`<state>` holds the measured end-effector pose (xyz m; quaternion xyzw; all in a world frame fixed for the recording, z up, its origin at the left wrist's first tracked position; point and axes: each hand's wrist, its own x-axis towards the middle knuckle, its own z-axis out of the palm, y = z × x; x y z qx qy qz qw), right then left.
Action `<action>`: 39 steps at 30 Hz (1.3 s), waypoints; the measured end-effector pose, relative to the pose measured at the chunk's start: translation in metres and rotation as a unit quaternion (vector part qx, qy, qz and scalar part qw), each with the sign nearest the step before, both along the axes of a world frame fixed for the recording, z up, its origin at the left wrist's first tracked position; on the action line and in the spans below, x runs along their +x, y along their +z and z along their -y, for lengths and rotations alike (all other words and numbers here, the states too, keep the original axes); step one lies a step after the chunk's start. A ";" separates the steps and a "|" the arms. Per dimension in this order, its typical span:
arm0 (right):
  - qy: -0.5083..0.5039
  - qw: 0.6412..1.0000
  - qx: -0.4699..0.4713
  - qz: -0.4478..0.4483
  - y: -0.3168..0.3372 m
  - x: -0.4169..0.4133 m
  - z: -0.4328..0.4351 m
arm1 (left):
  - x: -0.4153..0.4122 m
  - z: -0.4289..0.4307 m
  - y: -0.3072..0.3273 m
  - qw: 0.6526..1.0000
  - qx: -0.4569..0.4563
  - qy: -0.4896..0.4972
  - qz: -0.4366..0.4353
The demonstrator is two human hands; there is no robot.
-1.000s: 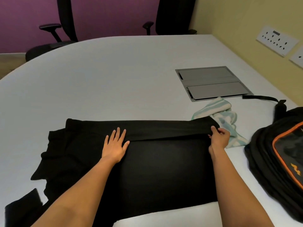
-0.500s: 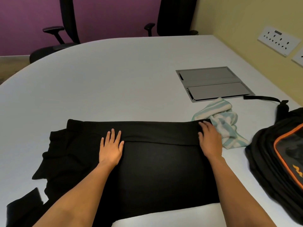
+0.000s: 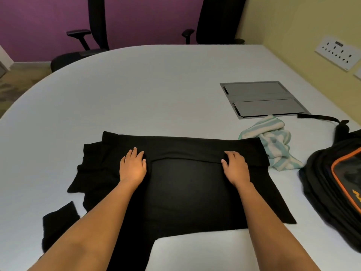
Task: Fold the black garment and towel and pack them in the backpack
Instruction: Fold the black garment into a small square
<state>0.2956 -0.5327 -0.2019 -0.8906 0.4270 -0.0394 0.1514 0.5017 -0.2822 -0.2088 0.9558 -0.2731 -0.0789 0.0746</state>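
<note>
The black garment (image 3: pixel 187 184) lies spread on the table (image 3: pixel 136 94) under both hands, its far edge folded back toward the person in a band. The left hand (image 3: pixel 133 165) rests on the band's left end and the right hand (image 3: pixel 235 167) on its right part, both with fingers bent at the fold; whether they pinch the cloth or only press it cannot be told. Just right of the right hand a striped towel (image 3: pixel 273 147) lies crumpled, touching the garment's corner. Farther right sits the backpack (image 3: pixel 332 184), its strap (image 3: pixel 320 119) trailing ahead. A grey hatch (image 3: pixel 261 98) is set in the table ahead of the right hand, two chairs (image 3: pixel 97 26) stand beyond the far edge, and a socket plate (image 3: pixel 338 52) is on the wall to the right. Half a second ago both hands lay flat with straight fingers, and the right hand was at the band's right end beside the towel; it is now farther in toward the left hand.
</note>
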 end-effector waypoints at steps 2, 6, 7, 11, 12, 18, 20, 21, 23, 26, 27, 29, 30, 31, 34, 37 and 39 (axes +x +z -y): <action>-0.002 0.999 0.046 0.023 0.000 0.009 -0.033 | 0.001 -0.022 0.004 1.000 -0.013 0.000 0.008; 0.017 0.994 0.103 0.039 -0.008 0.027 -0.103 | 0.000 -0.069 0.006 0.999 -0.034 0.014 0.008; 0.024 0.993 0.109 0.041 -0.010 0.031 -0.121 | -0.001 -0.081 0.006 0.999 -0.038 0.019 0.007; 0.054 0.991 0.113 0.039 -0.017 0.044 -0.187 | -0.011 -0.121 0.003 0.994 -0.088 0.056 -0.037; 0.064 0.991 0.114 0.033 -0.018 0.046 -0.202 | -0.014 -0.129 0.002 0.989 -0.115 0.069 -0.059; 0.112 0.982 0.148 0.032 -0.013 0.056 -0.277 | -0.017 -0.157 0.003 0.971 -0.139 0.117 -0.153; 0.142 0.979 0.140 0.052 -0.010 0.058 -0.297 | -0.015 -0.162 0.003 0.966 -0.132 0.121 -0.185; 0.175 0.975 0.119 0.062 -0.007 0.059 -0.305 | -0.014 -0.164 0.004 0.964 -0.131 0.128 -0.194; 0.277 0.957 0.048 0.072 -0.004 0.061 -0.319 | -0.012 -0.168 0.004 0.960 -0.130 0.152 -0.197; 0.399 0.917 -0.014 0.012 -0.003 0.065 -0.334 | -0.009 -0.171 0.005 0.943 -0.140 0.190 -0.232; 0.409 0.912 -0.026 -0.012 -0.003 0.067 -0.336 | -0.008 -0.172 0.007 0.935 -0.145 0.203 -0.253; 0.404 0.912 -0.061 -0.037 -0.002 0.070 -0.336 | -0.007 -0.173 0.012 0.918 -0.153 0.223 -0.290; 0.397 0.913 -0.078 -0.043 -0.001 0.071 -0.336 | -0.006 -0.173 0.014 0.912 -0.157 0.231 -0.301; 0.393 0.914 -0.089 -0.049 0.001 0.072 -0.335 | -0.004 -0.173 0.015 0.908 -0.157 0.236 -0.309; 0.413 0.903 -0.103 -0.056 0.006 0.075 -0.335 | -0.005 -0.175 0.021 0.914 -0.122 0.229 -0.312; 0.449 0.886 -0.108 -0.055 0.005 0.075 -0.338 | -0.007 -0.177 0.025 0.932 -0.058 0.197 -0.298; 0.467 0.875 -0.118 -0.058 0.003 0.075 -0.340 | -0.007 -0.178 0.026 0.938 -0.041 0.178 -0.294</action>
